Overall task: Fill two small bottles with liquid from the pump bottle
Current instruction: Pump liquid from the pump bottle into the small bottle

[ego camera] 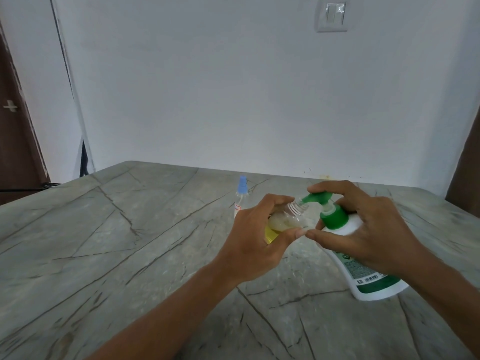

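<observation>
A white pump bottle (363,271) with a green collar and green pump head (318,197) stands tilted on the table at the right. My right hand (363,229) curls over it, a finger on top of the pump head and the thumb near the collar. My left hand (255,237) grips a small clear bottle (288,216), tilted with its threaded open neck against the pump's nozzle. Pale yellowish liquid shows inside it. A second small clear bottle (241,197) with a blue spray cap stands behind my left hand, partly hidden.
The grey marbled table (130,242) runs to a white wall at the back. A dark wooden door stands at the far left, another dark panel at the right edge. A light switch (332,15) sits high on the wall.
</observation>
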Demonstrator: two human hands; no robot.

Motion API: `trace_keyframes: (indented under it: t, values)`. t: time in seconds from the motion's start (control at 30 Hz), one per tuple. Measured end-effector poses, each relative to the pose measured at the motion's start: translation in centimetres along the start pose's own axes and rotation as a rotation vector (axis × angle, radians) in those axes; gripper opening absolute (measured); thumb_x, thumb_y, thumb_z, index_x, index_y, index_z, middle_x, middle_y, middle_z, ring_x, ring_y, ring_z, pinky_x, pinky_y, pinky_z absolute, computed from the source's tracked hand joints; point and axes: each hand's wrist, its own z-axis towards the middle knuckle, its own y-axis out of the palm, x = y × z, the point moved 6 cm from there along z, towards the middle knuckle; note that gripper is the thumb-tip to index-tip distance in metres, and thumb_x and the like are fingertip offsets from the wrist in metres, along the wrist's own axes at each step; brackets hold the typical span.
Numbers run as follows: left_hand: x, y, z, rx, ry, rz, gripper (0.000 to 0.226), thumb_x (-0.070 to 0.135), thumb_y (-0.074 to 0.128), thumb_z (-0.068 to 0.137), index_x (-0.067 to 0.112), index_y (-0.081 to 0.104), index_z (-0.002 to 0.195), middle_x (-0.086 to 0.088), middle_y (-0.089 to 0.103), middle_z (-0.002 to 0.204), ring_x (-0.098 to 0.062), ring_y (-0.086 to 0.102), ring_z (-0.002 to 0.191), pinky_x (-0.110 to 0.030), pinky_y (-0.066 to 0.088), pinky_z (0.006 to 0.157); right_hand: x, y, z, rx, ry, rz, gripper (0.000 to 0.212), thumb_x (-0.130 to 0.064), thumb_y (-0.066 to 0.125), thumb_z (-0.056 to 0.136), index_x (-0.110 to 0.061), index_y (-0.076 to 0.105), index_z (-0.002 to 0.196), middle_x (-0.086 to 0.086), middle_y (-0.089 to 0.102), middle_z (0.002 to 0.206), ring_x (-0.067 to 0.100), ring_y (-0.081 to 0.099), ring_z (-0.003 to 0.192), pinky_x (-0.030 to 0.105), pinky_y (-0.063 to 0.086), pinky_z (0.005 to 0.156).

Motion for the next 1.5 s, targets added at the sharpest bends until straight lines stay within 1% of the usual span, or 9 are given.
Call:
trace_keyframes:
  t: [0.1,0.4,0.6,0.7,0.93,1.13,1.3,1.4,1.5]
  values:
    - [0.02,0.01,0.01,0.002,0.0,-0.001,0.046,0.03,0.074,0.082,0.013,0.056,0.121,0.005,0.068,0.107,-0.004,0.065,0.09,-0.013,0.053,0.073,-0.04,-0.11,0.05,0.01,0.007,0.017,0.059,-0.045,0.079,0.065,-0.044,0.049,0.117,-0.03,0.064,0.076,-0.013,0.064,0.072,-0.001,0.042,0.057]
    - [-0.23,0.14,-0.28,-0.03,-0.003,0.004,0.045,0.028,0.075,0.082,0.011,0.057,0.121,0.006,0.068,0.103,0.0,0.064,0.087,-0.009,0.048,0.07,0.4,-0.04,0.04,0.023,0.02,0.042,0.047,-0.049,0.077,0.065,-0.043,0.056,0.108,-0.019,0.071,0.074,-0.004,0.066,0.065,0.005,0.047,0.056]
    - [-0.28,-0.1,-0.07,-0.007,-0.003,-0.004,0.045,0.03,0.073,0.083,0.01,0.057,0.121,0.007,0.069,0.104,-0.003,0.065,0.088,-0.015,0.053,0.071,0.26,0.27,0.07,-0.014,0.0,0.005,0.063,-0.047,0.078,0.069,-0.041,0.05,0.125,-0.025,0.069,0.079,-0.008,0.066,0.071,0.003,0.047,0.06]
    - [-0.31,-0.1,-0.02,-0.005,-0.002,-0.004,0.046,0.032,0.073,0.084,0.011,0.057,0.121,0.006,0.069,0.105,-0.003,0.065,0.088,-0.016,0.053,0.072,0.31,0.27,-0.13,-0.02,-0.004,0.0,0.069,-0.044,0.08,0.069,-0.038,0.049,0.13,-0.022,0.07,0.078,-0.006,0.066,0.069,0.002,0.044,0.061]
    - [-0.27,-0.06,0.02,-0.002,-0.003,0.007,0.045,0.032,0.073,0.084,0.012,0.057,0.121,0.006,0.069,0.105,-0.002,0.065,0.087,-0.013,0.051,0.07,0.43,0.13,-0.12,-0.003,0.01,-0.006,0.062,-0.044,0.081,0.067,-0.037,0.052,0.122,-0.02,0.07,0.076,-0.006,0.066,0.069,0.002,0.044,0.06]
    - [-0.07,0.01,-0.17,-0.009,0.006,-0.003,0.045,0.027,0.075,0.083,0.009,0.057,0.12,0.005,0.069,0.105,0.001,0.064,0.087,-0.009,0.048,0.071,0.61,-0.1,-0.21,0.044,0.013,0.026,0.057,-0.041,0.083,0.064,-0.033,0.059,0.115,-0.018,0.072,0.073,-0.003,0.068,0.068,0.012,0.053,0.064]
    - [-0.13,0.24,-0.32,-0.028,0.006,-0.002,0.046,0.026,0.075,0.083,0.008,0.057,0.121,0.003,0.069,0.106,0.001,0.064,0.089,-0.01,0.048,0.072,0.61,-0.12,-0.19,0.035,0.01,0.026,0.053,-0.043,0.082,0.064,-0.032,0.059,0.111,-0.018,0.072,0.075,-0.003,0.068,0.067,0.012,0.053,0.062]
    - [-0.16,0.11,-0.22,-0.02,0.005,0.001,0.045,0.027,0.074,0.083,0.009,0.057,0.12,0.005,0.069,0.104,0.0,0.064,0.086,-0.012,0.05,0.07,0.65,0.03,-0.15,0.016,0.021,0.012,0.057,-0.047,0.08,0.065,-0.037,0.056,0.116,-0.021,0.071,0.076,-0.004,0.067,0.068,0.009,0.051,0.06]
    - [-0.15,-0.07,-0.08,-0.011,0.002,0.002,0.045,0.028,0.074,0.083,0.008,0.057,0.12,0.005,0.069,0.104,0.001,0.064,0.085,-0.01,0.049,0.068,0.52,0.17,-0.15,-0.01,0.021,0.008,0.072,-0.048,0.08,0.066,-0.042,0.048,0.13,-0.023,0.07,0.077,-0.007,0.066,0.069,0.005,0.048,0.062]
